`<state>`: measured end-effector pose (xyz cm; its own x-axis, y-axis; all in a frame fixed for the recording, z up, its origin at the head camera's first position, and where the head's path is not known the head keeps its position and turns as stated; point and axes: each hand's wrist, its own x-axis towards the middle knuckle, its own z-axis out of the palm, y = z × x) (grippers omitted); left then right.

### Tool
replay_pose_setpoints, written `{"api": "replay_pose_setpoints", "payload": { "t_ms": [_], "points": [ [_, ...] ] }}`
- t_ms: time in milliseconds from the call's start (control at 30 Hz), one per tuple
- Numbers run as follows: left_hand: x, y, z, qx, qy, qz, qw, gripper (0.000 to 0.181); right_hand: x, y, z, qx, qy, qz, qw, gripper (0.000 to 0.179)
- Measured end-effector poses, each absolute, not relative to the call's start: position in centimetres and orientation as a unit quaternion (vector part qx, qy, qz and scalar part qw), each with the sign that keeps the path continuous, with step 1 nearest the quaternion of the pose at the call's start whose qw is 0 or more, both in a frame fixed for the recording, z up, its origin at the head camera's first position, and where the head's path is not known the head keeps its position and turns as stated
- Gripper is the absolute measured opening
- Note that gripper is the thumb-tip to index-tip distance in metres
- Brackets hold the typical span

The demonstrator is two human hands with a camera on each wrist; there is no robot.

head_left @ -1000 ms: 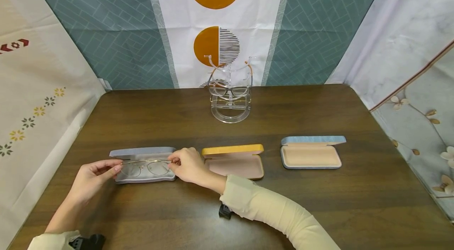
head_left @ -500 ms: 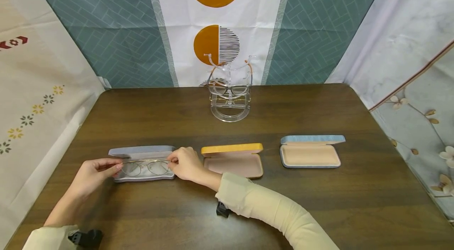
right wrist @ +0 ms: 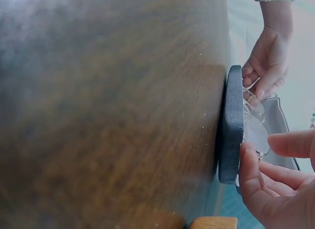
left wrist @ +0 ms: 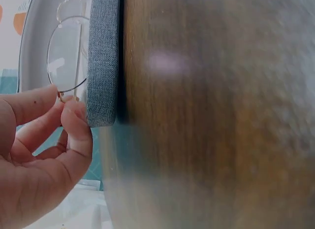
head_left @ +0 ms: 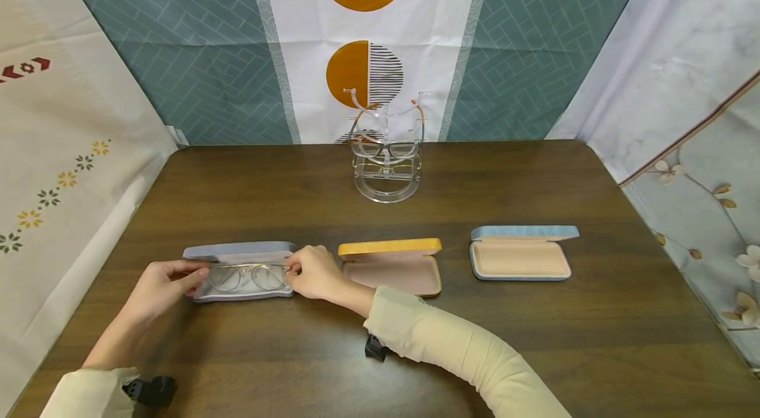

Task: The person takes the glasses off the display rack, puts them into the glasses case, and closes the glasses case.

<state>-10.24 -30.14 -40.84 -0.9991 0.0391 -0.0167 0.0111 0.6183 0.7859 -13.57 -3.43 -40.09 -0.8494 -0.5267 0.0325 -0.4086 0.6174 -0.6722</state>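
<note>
Thin gold-rimmed glasses [head_left: 245, 276] lie low in the open grey case [head_left: 237, 252] at the table's front left. My left hand [head_left: 163, 283] pinches their left end at the case's edge; my right hand [head_left: 315, 271] pinches their right end. The left wrist view shows thumb and finger on the rim of the glasses [left wrist: 66, 59], beside the grey case [left wrist: 102, 61]. In the right wrist view my right hand's fingers [right wrist: 275, 177] are at the grey case's [right wrist: 231, 125] end, with the lenses [right wrist: 253, 120] and the other hand [right wrist: 268, 61] beyond.
An open yellow case [head_left: 392, 266] lies just right of my right hand, and an open blue case [head_left: 521, 253] farther right. A clear acrylic stand [head_left: 386, 151] holding more glasses stands at the back centre. Cloth backdrops close off the brown table [head_left: 534, 345].
Both hands have lowered the glasses from just above the grey case down into it. The hands keep their hold on the two ends.
</note>
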Motion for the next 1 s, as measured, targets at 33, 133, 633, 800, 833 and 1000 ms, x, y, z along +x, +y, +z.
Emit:
{"api": "replay_pose_setpoints", "payload": {
  "t_ms": [33, 133, 633, 800, 833, 1000],
  "points": [
    [-10.2, -30.0, -40.8, 0.011, 0.905, 0.426, 0.013, 0.025, -13.5, -3.4, -40.0, -0.26, 0.897, -0.346, 0.086, 0.023],
    [-10.1, -29.6, -40.6, 0.001, 0.919, 0.394, 0.004, 0.023, -13.4, -3.5, -39.9, -0.254, 0.904, -0.331, 0.09, 0.028],
    [-10.2, -29.2, -40.2, 0.0, 0.92, 0.391, 0.013, 0.024, -12.9, -3.2, -40.0, -0.225, 0.904, -0.331, 0.146, 0.043],
    [-10.1, -29.0, -40.1, 0.001, 0.926, 0.377, 0.01, 0.022, -12.8, -3.2, -40.1, -0.227, 0.904, -0.329, 0.155, 0.045],
    [-10.1, -29.0, -40.1, -0.002, 0.927, 0.374, 0.011, 0.023, -12.8, -3.2, -40.0, -0.229, 0.904, -0.326, 0.154, 0.045],
    [-10.1, -28.9, -39.9, -0.012, 0.933, 0.359, 0.025, 0.025, -12.8, -3.0, -40.0, -0.246, 0.9, -0.323, 0.157, 0.045]
  ]
}}
